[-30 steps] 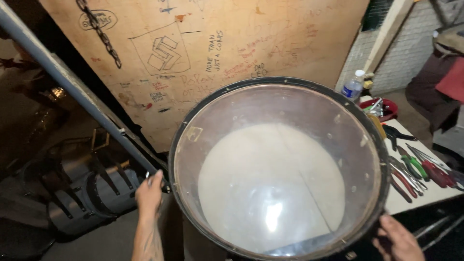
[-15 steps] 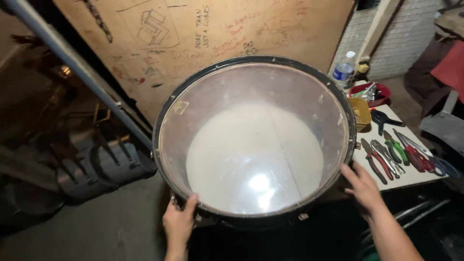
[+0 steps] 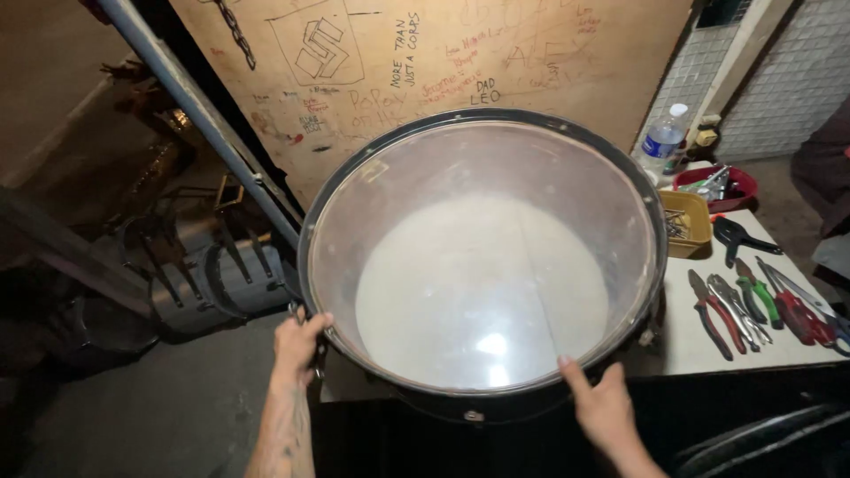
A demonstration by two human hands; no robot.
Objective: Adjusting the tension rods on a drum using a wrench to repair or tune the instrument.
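Large drum point(image 3: 482, 265) fills the middle of the view, seen from above, head facing up and tipped a little toward the camera. Black hoop runs all round. Head is clear film at the outer band, with a broad milky-white patch in the centre; a thin straight line crosses that patch from top to bottom right of middle. Glare spots sit low on the white patch. A small metal lug shows on the near rim at the bottom edge.

Drum rests on a white table point(image 3: 708, 345), over its left part, and overhangs the table's near-left corner.

Left hand point(image 3: 297, 345) is on the hoop at the lower left. Fingers point(image 3: 314, 326) curl over the rim, closed round it in a grip. Forearm comes up from the bottom edge.

Right hand point(image 3: 602, 407) is at the lower right rim. Index finger point(image 3: 571, 372) is stretched out, its tip touching the drumhead just inside the hoop. The other fingers are loosely bent; nothing is grasped.

On the table right of the drum: a row of pliers point(image 3: 753, 305) with red and green handles, a yellow tray point(image 3: 689, 221), a red bowl point(image 3: 722, 186), a water bottle point(image 3: 662, 142). Behind the drum, a scribbled plywood board point(image 3: 443, 62). A grey metal pole point(image 3: 195, 106) slants down on the left.
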